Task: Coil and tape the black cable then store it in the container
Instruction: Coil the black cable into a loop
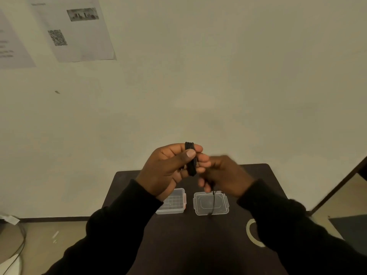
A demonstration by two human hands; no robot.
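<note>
Nearest: both forearms in black sleeves come in from 7 and 5 o'clock, covering most of the near table (pixel 178 245). Dark tabletop, small; L edge runs up toward 11, R edge toward 1, far edge w/ rounded corners just behind the hands. Bare dark surface shows between the sleeves, in the near-centre.

Tape roll (pixel 250 232), pale ring, at approx 4 o'clock of table centre, half hidden under R sleeve, near the R edge.

Mid table: clear plastic container (pixel 174 205), open, grid pattern on its floor, partly under L wrist. Just beside it at 3 o'clock, not touching: its clear lid (pixel 204 203) lying flat. Narrow dark gap between the two.

Above those, held in air: left hand (pixel 168 169) w/ fingers clamped on the black cable (pixel 191 161), a tight upright bundle of loops, thumb pressed across its front. Right hand (pixel 226 175) motion-blurred, touching the bundle at its 3 o'clock side; fingers curled, a loose cable tail hanging down from them over the lid. Exact grip on the tail: cannot tell thru blur.

Far: plain pale wall; printed sheets (pixel 75 28) at 11 o'clock. Floor at L w/ thin cords; dark doorframe edge at 3 o'clock.
</note>
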